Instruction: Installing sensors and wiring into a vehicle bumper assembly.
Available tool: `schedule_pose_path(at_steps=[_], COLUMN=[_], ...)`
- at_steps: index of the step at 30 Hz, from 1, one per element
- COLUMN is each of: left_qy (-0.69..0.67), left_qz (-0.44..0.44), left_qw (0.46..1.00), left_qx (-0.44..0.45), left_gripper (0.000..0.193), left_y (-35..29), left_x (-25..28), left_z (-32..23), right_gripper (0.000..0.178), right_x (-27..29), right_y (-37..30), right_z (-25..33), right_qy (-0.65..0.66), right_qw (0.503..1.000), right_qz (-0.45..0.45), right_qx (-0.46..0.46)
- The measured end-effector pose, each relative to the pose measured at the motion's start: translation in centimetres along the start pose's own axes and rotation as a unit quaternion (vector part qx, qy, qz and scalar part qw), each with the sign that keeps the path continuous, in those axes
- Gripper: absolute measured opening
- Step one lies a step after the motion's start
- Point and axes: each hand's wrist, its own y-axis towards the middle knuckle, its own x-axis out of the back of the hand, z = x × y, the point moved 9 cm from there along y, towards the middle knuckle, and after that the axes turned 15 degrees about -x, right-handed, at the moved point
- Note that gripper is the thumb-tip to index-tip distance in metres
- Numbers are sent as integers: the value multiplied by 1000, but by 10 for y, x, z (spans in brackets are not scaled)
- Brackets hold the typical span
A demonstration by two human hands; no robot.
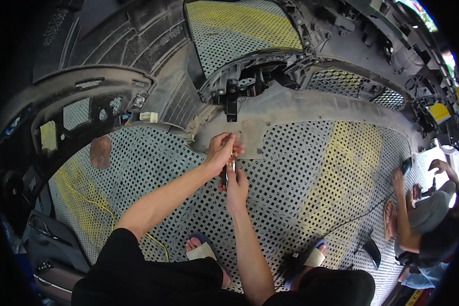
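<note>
Near the middle of the view, my left hand [220, 152] and my right hand [236, 189] are together, one just above the other. Between them is a slim hand tool [232, 162] with orange and black parts; its working end is hidden by my fingers. My right hand wraps its lower part from below, while my left fingers curl round the upper end. Just beyond the hands lies the dusty flat flap of a large grey vehicle bumper [290, 108], upside down or on its side. A black bracket [231, 104] juts from it toward my hands.
Perforated grey-and-yellow matting [290, 188] covers the floor. A yellow cord [104, 207] runs at left, near a brown patch [100, 152]. At right a co-worker [433, 229] crouches, with a power drill [418, 192] nearby. A dark door panel [51, 237] stands lower left.
</note>
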Motion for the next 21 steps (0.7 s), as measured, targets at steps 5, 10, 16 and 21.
schedule_pose_path(at_steps=[5,10,16,21], left_qy=[-65,-166,-208,-228], left_qz=[47,30,85,120], left_qw=[994,979,972,965], left_qx=[-72,-110,-74,-59], left_gripper=[32,31,31,36], left_y=[-10,12,24,29], left_x=[-23,-29,-24,-34], left_z=[-101,-130,-122,-128], right_gripper=[32,32,30,32], right_x=[-43,-63,-75,-87], right_y=[-67,-83,-91,-91], right_z=[85,129,135,143], right_qy=[-152,-268,-300,-298], right_qw=[975,905,859,854], right_qz=[-59,-186,-255,-268], right_qx=[148,272,328,331])
